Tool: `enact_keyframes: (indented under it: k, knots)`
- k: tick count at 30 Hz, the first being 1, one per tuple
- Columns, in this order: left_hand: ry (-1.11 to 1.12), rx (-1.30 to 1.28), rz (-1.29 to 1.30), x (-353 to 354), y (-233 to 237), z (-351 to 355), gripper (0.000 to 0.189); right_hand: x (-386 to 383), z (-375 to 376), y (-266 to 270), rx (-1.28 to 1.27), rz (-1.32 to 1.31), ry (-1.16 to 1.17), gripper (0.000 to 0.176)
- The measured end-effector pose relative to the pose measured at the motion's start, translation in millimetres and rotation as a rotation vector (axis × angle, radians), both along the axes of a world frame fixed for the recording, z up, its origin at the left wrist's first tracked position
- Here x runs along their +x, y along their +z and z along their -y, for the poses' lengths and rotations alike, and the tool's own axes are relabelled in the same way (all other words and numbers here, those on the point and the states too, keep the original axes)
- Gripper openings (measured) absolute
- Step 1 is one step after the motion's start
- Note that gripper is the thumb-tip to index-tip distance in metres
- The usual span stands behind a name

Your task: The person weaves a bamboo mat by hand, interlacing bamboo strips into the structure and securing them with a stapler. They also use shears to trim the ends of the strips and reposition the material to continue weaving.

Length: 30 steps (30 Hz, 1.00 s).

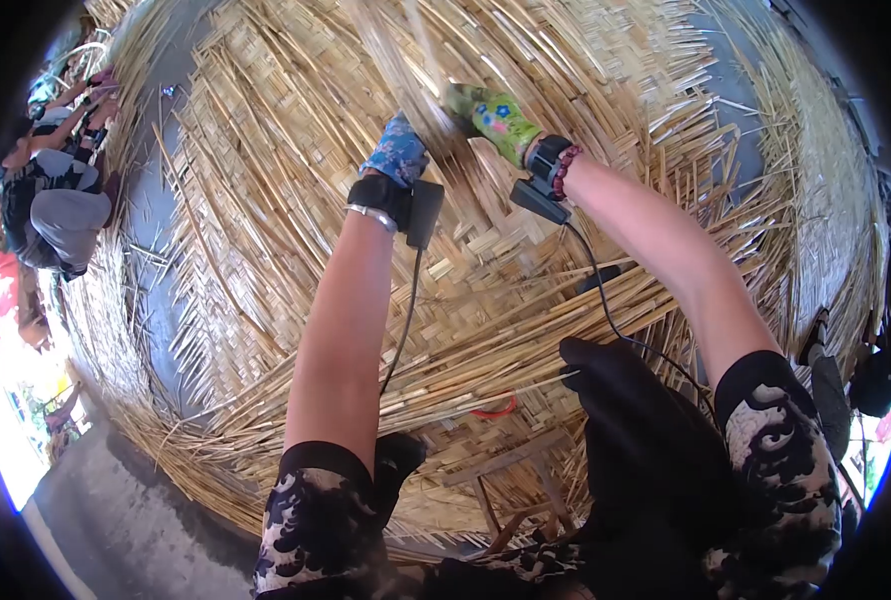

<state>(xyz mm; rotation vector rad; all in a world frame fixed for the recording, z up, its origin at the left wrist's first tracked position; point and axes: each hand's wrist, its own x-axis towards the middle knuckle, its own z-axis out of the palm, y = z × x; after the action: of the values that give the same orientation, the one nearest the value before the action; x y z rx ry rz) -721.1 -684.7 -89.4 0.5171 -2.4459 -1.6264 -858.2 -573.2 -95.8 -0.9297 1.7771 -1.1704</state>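
Observation:
My left hand [398,152], in a blue flowered glove, is curled at the near side of a bundle of split reed strips [394,60]. The strips are smeared by motion and stand up from the woven mat [466,255]. Across from it, my right hand [498,120], in a green flowered glove, closes its fingers round the same strips. The fingertips of both hands are partly hidden and blurred. Below the hands, the mat shows a flat plaited pattern, with long loose strips lying over its upper part.
A thick row of loose reeds [466,365] crosses the mat before my knees. A small wooden stool [526,480] stands beneath me. Cables hang from boxes strapped to both wrists. Another person [66,200] crouches at the far left. More reeds [836,220] lie along the right edge.

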Motion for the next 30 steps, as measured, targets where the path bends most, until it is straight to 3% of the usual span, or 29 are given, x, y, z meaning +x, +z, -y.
enact_keyframes:
  k: [1, 2, 3, 4, 5, 6, 8, 9, 10, 11, 12, 13, 14, 15, 16, 19, 20, 22, 23, 24, 25, 26, 27, 28, 30]
  knots:
    - [0.031, 0.093, 0.044, -3.6, 41.9, -18.7, 0.022, 10.9, -5.9, 34.9, -0.055, 0.056, 0.02, 0.029]
    - [0.033, 0.094, 0.045, -6.8, 36.1, -21.8, 0.022, 16.8, -8.7, 54.5, -0.11, 0.111, 0.039, 0.03]
    - [0.227, 0.541, 0.074, -9.3, 22.1, -21.5, 0.02, 10.5, -9.7, 50.1, -0.126, -0.799, 0.247, 0.033]
    - [0.419, 0.99, 0.1, -11.9, 3.8, -20.5, 0.019, 12.0, -8.7, 50.2, -0.124, -0.798, 0.253, 0.033]
    - [0.556, 1.17, -0.026, -15.5, -20.0, -19.0, 0.016, 14.1, -7.5, 51.0, -0.141, -0.584, 0.207, 0.034]
    - [0.556, 1.177, -0.026, -17.4, -21.5, -21.7, 0.016, 16.0, -6.1, 52.4, -0.156, -0.371, 0.158, 0.036]
    - [0.708, 0.749, 0.218, -18.9, -23.6, -29.2, 0.016, 21.9, -6.2, 56.1, -0.177, 0.058, 0.048, 0.042]
    - [0.706, 0.751, 0.221, -17.9, -23.5, -31.6, 0.016, 24.2, -5.2, 57.7, -0.19, 0.272, -0.009, 0.045]
    - [0.687, 0.489, 0.333, -15.1, -27.3, -32.2, 0.016, 25.9, -4.6, 58.4, -0.205, 0.486, -0.068, 0.049]
    - [0.658, 0.225, 0.439, -12.3, -30.4, -32.4, 0.016, 24.2, -0.4, 42.4, -0.258, 0.043, 0.033, 0.044]
    - [0.62, -0.043, 0.535, -12.1, -30.6, -32.3, 0.016, 21.1, 4.9, 23.1, -0.262, 0.044, 0.029, 0.044]
    - [1.026, 0.632, 0.215, -12.5, 12.2, -43.4, 0.015, 17.2, 9.9, 0.9, -0.309, -0.497, 0.106, 0.039]
    - [1.172, 0.779, -0.087, -5.1, 0.0, -37.5, 0.013, 12.6, 14.2, -23.7, -0.336, -1.039, 0.18, 0.035]
    - [1.21, 0.719, -0.103, 9.6, -6.7, -28.3, 0.02, 6.7, 18.6, -50.1, -0.374, -0.699, 0.165, 0.028]
    - [1.245, 0.658, -0.121, 19.4, -0.3, -25.5, 0.029, 8.2, 16.5, -34.6, -0.369, -0.699, 0.154, 0.028]
    - [1.293, 0.607, -0.199, 26.7, 28.4, -38.6, 0.025, 10.9, 20.5, -11.1, -0.188, -0.514, 0.022, 0.02]
    - [1.107, 0.499, -0.207, 23.2, 35.0, -48.6, 0.023, 12.2, 14.0, -16.4, -0.19, -0.511, 0.018, 0.02]
    - [0.764, 0.368, -0.119, 11.3, 59.7, -71.7, 0.019, 23.5, -17.8, 20.6, -0.02, -0.129, -0.083, 0.02]
    - [0.511, 0.121, -0.012, 5.1, 65.7, -78.0, 0.014, 22.9, -35.0, 12.5, -0.249, -0.732, 0.063, 0.019]
    - [0.289, -0.021, 0.086, -5.2, 83.5, -89.1, 0.016, 20.6, -53.4, 17.6, 0.017, -0.592, 0.393, 0.018]
    - [0.312, 0.248, 0.105, -14.6, 83.3, -101.3, 0.021, 25.6, -87.7, -12.7, -0.228, -0.028, 0.44, 0.022]
    - [0.14, 0.156, 0.268, -23.3, 90.3, -106.2, 0.023, 34.2, -116.4, -42.3, -0.456, 0.545, 0.462, 0.028]
    - [-0.034, 0.065, 0.43, -29.6, 95.6, -110.2, 0.026, 34.8, -137.7, 2.7, -0.254, 0.105, 0.543, 0.028]
    - [-0.026, 0.07, 0.431, -30.0, 88.4, -116.8, 0.026, 43.2, -152.6, 55.3, -0.108, -0.511, 0.636, 0.029]
    - [-0.204, 0.085, 0.218, -28.3, 62.8, -132.1, 0.028, 47.9, -170.2, 114.4, -0.076, -0.92, 0.633, 0.031]
